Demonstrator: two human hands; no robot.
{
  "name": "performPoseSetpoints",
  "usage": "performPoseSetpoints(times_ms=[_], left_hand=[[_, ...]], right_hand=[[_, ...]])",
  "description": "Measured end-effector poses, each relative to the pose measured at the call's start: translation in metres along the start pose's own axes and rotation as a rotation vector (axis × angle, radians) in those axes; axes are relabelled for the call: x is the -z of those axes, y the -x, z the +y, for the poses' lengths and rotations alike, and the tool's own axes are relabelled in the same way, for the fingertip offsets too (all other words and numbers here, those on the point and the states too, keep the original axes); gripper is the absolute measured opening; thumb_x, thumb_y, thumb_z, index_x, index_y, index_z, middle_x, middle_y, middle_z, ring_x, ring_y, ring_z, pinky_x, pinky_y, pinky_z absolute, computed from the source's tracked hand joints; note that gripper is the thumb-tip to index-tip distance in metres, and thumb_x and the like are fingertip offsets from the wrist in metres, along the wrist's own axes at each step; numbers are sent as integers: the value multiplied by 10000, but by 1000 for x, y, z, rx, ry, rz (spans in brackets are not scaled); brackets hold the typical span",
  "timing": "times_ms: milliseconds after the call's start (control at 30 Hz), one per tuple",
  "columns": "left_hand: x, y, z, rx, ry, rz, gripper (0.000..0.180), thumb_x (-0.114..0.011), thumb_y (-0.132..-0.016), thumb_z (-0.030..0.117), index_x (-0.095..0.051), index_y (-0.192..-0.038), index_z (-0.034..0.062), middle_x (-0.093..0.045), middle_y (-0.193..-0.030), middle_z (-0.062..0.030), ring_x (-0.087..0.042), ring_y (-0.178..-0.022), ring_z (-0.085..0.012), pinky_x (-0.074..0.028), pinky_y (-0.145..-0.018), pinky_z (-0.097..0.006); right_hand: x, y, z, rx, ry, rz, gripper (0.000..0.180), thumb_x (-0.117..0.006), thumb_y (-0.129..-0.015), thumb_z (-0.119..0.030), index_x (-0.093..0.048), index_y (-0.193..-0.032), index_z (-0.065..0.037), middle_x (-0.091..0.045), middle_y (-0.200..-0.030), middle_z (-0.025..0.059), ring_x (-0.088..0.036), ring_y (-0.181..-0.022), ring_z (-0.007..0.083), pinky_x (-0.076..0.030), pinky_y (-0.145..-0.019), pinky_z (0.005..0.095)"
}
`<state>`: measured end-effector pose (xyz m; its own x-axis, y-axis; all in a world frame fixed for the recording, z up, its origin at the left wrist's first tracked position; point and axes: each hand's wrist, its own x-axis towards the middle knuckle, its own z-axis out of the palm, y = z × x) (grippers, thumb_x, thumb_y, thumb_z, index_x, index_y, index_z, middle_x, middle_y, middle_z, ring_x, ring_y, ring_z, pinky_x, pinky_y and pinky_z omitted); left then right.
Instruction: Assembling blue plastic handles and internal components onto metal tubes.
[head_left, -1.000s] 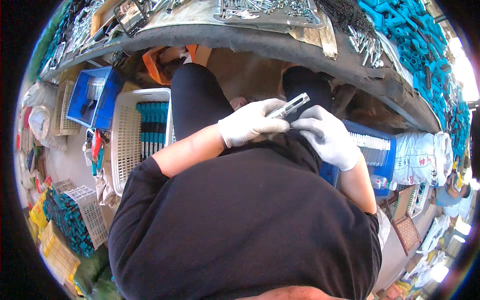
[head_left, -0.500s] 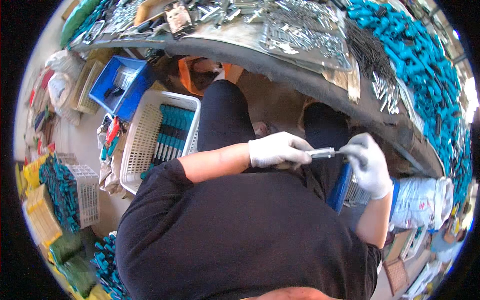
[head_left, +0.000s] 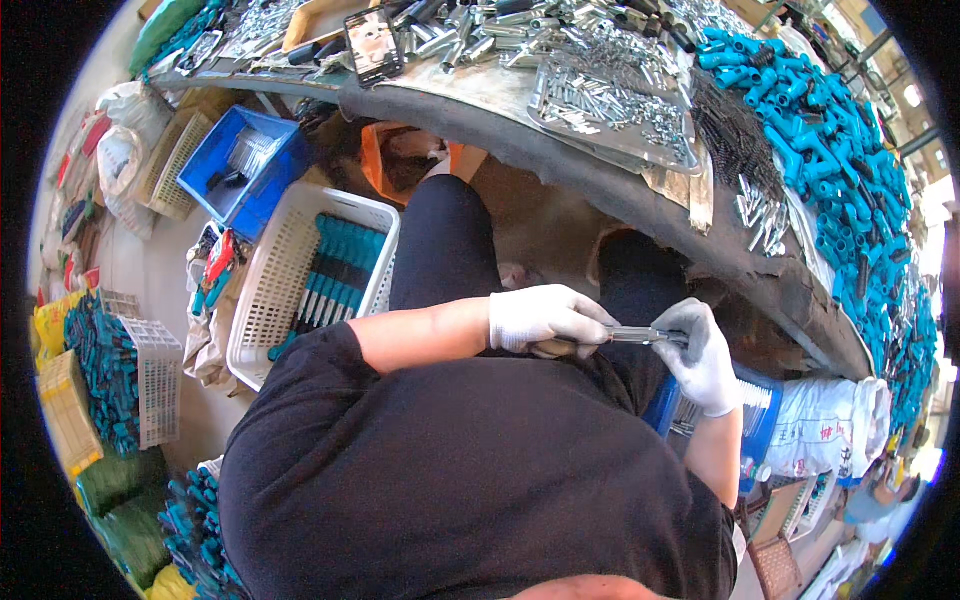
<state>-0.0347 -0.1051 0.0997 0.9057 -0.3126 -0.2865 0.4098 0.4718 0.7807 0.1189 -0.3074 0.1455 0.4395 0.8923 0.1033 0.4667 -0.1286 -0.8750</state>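
Above my lap, a slim silver metal tube (head_left: 632, 335) spans the gap between my two gloved hands. My left hand (head_left: 552, 318), in a white knit glove, is closed around the tube's left end. At its right end, the fingers of my right hand (head_left: 692, 352) are pinched together, also in a white glove. Whatever small part the right fingers may hold against the tube is hidden. Below my right hand stands a blue bin (head_left: 662, 408) with silver rods or tubes in it.
The bench (head_left: 460, 115) curves ahead, bearing a tray of small metal parts (head_left: 615, 105), black springs or screws (head_left: 735, 135), a phone (head_left: 373, 45) and teal handles (head_left: 835, 170). At left are a white basket (head_left: 262, 290) of teal tools and a blue crate (head_left: 215, 195). A white sack (head_left: 825, 430) lies right.
My right hand has come left, up to the tube's end, and its fingers now close on it. The left hand keeps its hold, and the view has shifted slightly.
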Motion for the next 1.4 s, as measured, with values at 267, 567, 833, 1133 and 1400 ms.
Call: performPoseSetpoints(times_ms=[267, 567, 833, 1133, 1400], left_hand=[[-6, 12, 3, -61, 92, -32, 480, -603, -875, 254, -526, -1234, -55, -576, -790, -51, -364, -437, -28, -245, -386, -187], [0, 13, -3, -128, 159, 96, 463, -571, -900, 227, -488, -1265, -46, -528, -780, -37, -335, -447, -13, -230, -390, -168], [9, 11, -7, -113, 236, 92, 458, -562, -918, 218, -484, -1299, -22, -523, -793, -13, -350, -478, -10, -257, -411, -173], [30, 6, -7, -34, 267, 102, 489, -533, -921, 266, -421, -1306, -14, -474, -686, -6, -313, -407, -46, -246, -384, -209], [46, -15, 9, 39, 236, 110, 448, -514, -957, 303, -467, -1261, -22, -438, -676, 24, -304, -450, -26, -238, -411, -192]], right_hand=[[-22, 5, 1, -155, -768, 104, 99, -556, -900, -91, -522, -919, 0, -602, -955, 167, -608, -693, 185, -531, -625, 300], [-57, -13, 12, -228, -586, 331, 242, -536, -966, -201, -609, -984, 29, -687, -917, 166, -641, -679, 153, -524, -604, 259], [-67, -21, 22, -280, -599, 329, 265, -540, -962, -182, -658, -1011, 50, -700, -928, 139, -656, -742, 146, -531, -683, 267], [-72, -42, 31, -367, -523, 247, 280, -515, -955, -181, -647, -1016, 59, -688, -922, 127, -656, -764, 155, -531, -684, 273], [-47, -66, 51, -335, -423, 135, 248, -588, -927, -157, -625, -1105, 12, -674, -955, 70, -629, -824, 124, -513, -740, 268]])
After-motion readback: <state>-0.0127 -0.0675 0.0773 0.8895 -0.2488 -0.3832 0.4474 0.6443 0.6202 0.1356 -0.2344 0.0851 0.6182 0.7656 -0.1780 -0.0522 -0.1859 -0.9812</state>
